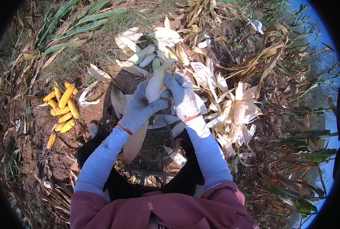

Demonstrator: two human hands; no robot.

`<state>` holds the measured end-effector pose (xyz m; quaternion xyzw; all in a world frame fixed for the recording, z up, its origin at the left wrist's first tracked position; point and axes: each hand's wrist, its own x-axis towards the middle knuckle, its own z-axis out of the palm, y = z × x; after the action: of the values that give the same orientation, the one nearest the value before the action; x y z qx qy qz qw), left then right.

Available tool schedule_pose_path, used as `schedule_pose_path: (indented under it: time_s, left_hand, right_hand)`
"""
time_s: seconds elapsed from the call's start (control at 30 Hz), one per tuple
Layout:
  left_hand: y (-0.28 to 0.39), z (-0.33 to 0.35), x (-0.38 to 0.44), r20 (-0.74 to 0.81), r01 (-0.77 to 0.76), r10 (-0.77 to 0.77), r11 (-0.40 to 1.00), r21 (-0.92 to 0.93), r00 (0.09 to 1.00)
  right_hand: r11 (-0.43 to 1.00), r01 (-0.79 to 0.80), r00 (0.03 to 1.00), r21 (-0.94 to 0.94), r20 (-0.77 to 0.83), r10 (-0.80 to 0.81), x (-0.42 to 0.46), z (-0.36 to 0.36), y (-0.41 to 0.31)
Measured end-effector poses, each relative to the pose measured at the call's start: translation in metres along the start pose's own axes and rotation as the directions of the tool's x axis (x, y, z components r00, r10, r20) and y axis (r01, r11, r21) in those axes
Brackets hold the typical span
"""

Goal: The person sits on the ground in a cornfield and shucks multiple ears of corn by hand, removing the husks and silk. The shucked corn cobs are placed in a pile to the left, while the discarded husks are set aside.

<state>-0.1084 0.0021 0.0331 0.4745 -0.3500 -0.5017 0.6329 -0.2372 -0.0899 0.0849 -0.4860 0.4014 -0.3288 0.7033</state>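
An ear of corn in its pale husk [157, 83] is held up in front of me, tip pointing away. My left hand [140, 104], in a grey-white knit glove with an orange cuff, grips its lower left side. Gloved the same way, my right hand [181, 94] has its fingers at the husk's right edge, near the upper part. Whether kernels show on the side facing away is hidden. Just beyond my hands lies a heap of corn ears in husks [155, 48]. One loose husk leaf [135, 143] hangs below my left wrist.
Several husked yellow cobs [64, 107] are piled on the soil at left. A heap of stripped dry husks [238, 114] lies at right. Standing corn stalks [307, 154] line the right side. Green corn leaves [84, 24] lie at upper left.
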Motion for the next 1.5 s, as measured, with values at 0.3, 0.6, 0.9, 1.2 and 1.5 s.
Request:
schedule_pose_path:
  time_s: [0.3, 0.6, 0.9, 1.2, 1.5]
  left_hand:
    - [-0.013, -0.01, 0.002, -0.128, 0.121, -0.163, 0.95, -0.288, 0.978]
    - [-0.023, -0.034, 0.017, -0.332, 0.153, -0.298, 0.904, -0.4, 0.895]
    - [0.03, -0.065, 0.018, -0.272, 0.04, -0.204, 0.861, -0.508, 0.94]
    - [0.067, -0.108, 0.022, -0.402, -0.233, -0.054, 0.742, -0.629, 0.914]
    - [0.054, -0.073, 0.023, -0.473, -0.078, -0.038, 0.972, -0.223, 0.88]
  right_hand:
    - [0.998, -0.039, 0.999, 0.05, -0.002, 0.039, -0.008, 0.019, 0.01]
    - [0.992, -0.091, 0.989, -0.085, 0.106, 0.1, -0.019, 0.025, 0.012]
    - [0.862, 0.163, 0.907, -0.479, 0.417, 0.06, -0.034, 0.018, -0.009]
    - [0.702, 0.064, 0.755, -0.71, 0.494, 0.431, -0.038, -0.013, -0.012]
    - [0.102, 0.184, 0.802, -0.978, 0.089, -0.591, -0.001, -0.044, 0.001]
